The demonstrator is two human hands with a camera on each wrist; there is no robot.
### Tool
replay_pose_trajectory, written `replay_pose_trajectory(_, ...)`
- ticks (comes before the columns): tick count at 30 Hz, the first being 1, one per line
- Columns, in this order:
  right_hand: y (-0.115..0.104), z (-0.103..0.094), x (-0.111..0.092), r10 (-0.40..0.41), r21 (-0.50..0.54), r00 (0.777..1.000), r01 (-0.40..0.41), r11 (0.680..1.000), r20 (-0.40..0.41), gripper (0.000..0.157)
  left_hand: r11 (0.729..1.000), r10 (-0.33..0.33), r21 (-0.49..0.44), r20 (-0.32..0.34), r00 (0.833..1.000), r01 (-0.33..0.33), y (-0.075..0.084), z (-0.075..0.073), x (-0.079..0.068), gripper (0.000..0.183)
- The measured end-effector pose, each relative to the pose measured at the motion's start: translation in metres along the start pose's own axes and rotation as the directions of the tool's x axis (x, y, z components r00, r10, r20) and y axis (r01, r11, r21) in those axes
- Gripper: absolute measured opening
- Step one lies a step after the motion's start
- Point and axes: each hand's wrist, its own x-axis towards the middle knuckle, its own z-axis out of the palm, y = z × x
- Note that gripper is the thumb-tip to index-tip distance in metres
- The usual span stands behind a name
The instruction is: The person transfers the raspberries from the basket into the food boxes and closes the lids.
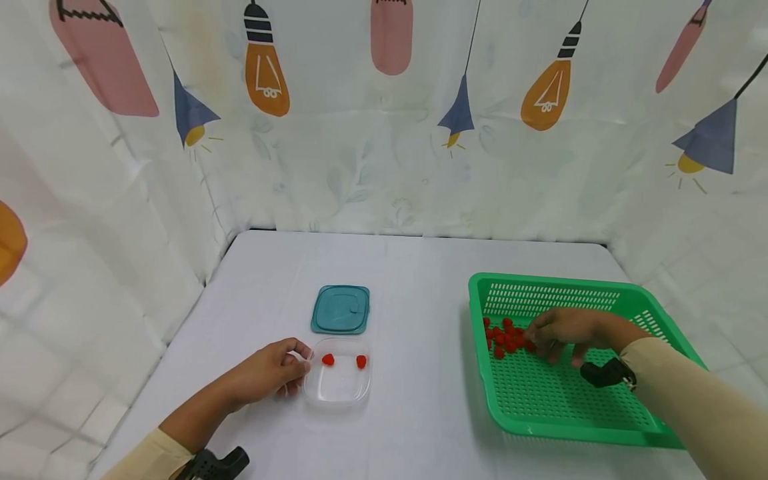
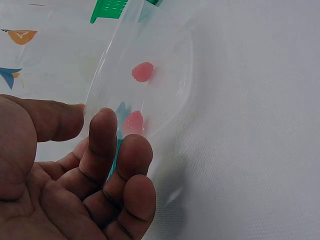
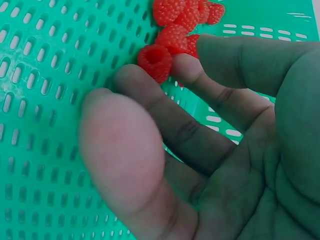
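Note:
My left hand [image 1: 273,370] pinches the left rim of a clear square plastic container [image 1: 336,393] between thumb and fingers. Inside lie two raspberries, a left one [image 1: 327,359] and a right one [image 1: 361,361], also visible through the wall in the left wrist view. My right hand [image 1: 561,333] reaches down into a green basket [image 1: 576,427], beside a cluster of raspberries [image 1: 510,337]. In the right wrist view its thumb and fingertips are close to a raspberry [image 3: 155,62] at the cluster's edge. No raspberry is seen lifted clear of the cluster.
A teal lid [image 1: 341,309] lies flat just behind the container. All stands on a white-covered table [image 1: 414,373], with the basket at its right side. A printed curtain [image 1: 384,160] hangs along the back and sides.

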Motion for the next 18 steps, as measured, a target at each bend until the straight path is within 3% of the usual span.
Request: replay_pose_trajectory(18, -0.0036, -0.0029, 0.0041, -0.059, -0.024, 0.997, 0.058, 0.998, -0.043, 0.020, 1.000, 0.020, -0.016, 0.017, 1.000, -0.020, 0.0008, -0.0009, -0.0008, 0.029)
